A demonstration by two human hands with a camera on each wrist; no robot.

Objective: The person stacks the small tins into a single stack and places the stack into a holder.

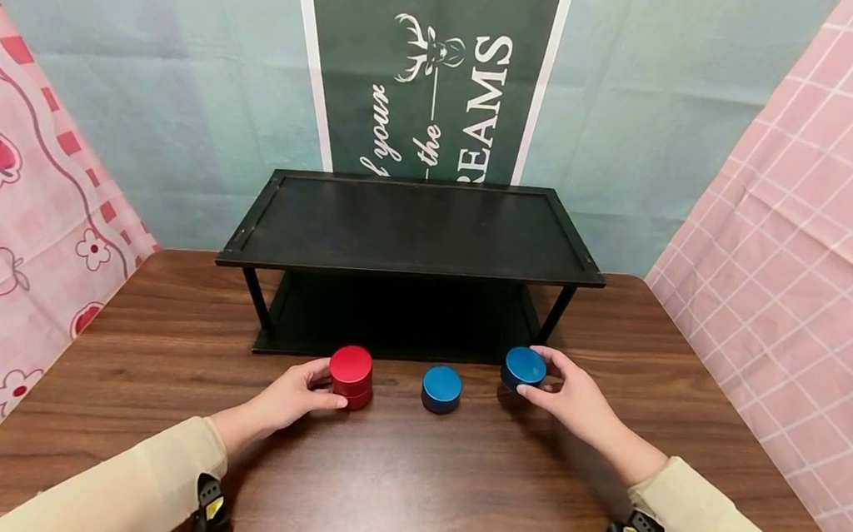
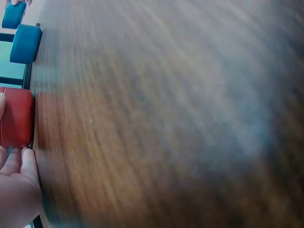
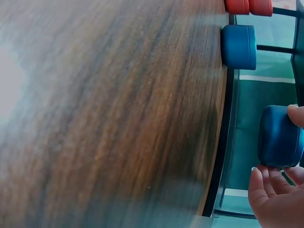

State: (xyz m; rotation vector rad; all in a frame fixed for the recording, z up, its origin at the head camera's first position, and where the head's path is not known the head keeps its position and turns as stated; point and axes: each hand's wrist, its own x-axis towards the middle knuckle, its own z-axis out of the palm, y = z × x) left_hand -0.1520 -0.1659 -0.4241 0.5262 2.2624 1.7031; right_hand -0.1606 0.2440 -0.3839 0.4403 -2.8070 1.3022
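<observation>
Two short red round tins stand stacked on the table; the upper red tin [image 1: 351,364] sits squarely over the lower red tin [image 1: 358,400]. My left hand [image 1: 296,393] grips the stack from the left, its thumb at the front and its fingers behind. A blue round tin [image 1: 441,388] stands alone on the table, between the hands. To the right of it, my right hand [image 1: 572,396] pinches a second blue tin [image 1: 525,366] between thumb and fingers. In the right wrist view this held blue tin [image 3: 279,136] hangs clear of the tabletop, with fingertips under its side.
Just behind the tins stands a black two-tier shelf [image 1: 414,227] with slanted posts and a low bottom board. Its front edge lies close to both hands. The brown wooden table [image 1: 424,483] spreads out in front. Pink cloths [image 1: 810,271] hang at both sides.
</observation>
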